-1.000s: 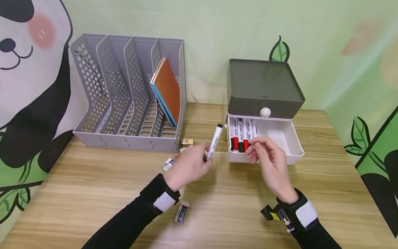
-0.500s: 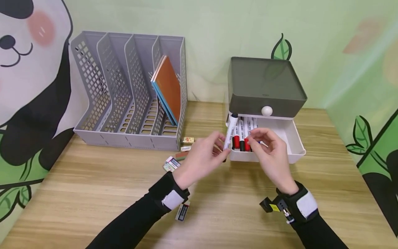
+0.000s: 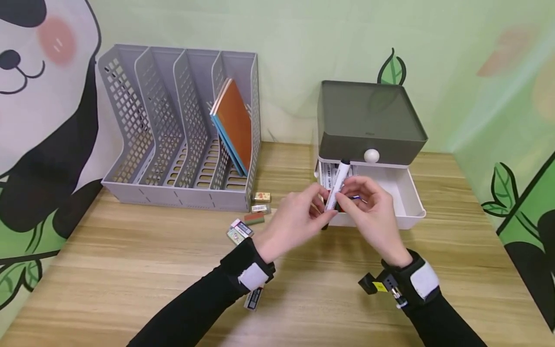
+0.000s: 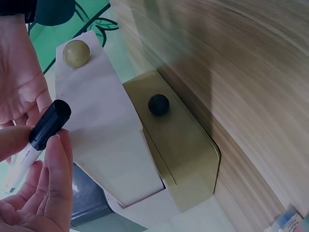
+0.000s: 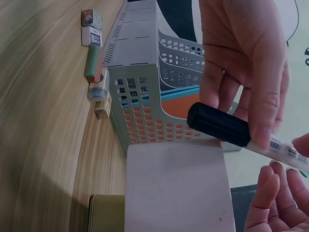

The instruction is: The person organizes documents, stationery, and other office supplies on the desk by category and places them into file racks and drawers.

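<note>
A white marker (image 3: 337, 185) with a black cap (image 4: 50, 124) is held at a tilt over the front of the pulled-out white drawer (image 3: 401, 193). My left hand (image 3: 297, 217) pinches it near the capped lower end. The thumb and fingers of my right hand (image 3: 373, 214) are on either side of its upper part, the thumb lying against the barrel. In the right wrist view, the left hand (image 5: 246, 63) holds by the cap and the right fingers (image 5: 275, 193) come from below. Other markers (image 3: 328, 173) lie in the drawer's left side, partly hidden by the hands.
Above the drawer is the grey upper box (image 3: 373, 115) with a white knob (image 3: 371, 155). At left stands a grey file rack (image 3: 173, 195) holding notebooks (image 3: 234, 127). Several erasers (image 3: 254, 218) lie by its front corner, and another eraser (image 3: 253, 299) is nearer.
My left hand has carried the marker rightward from beside the drawer to over its front, into the right hand's fingers. The right hand has hardly moved.
</note>
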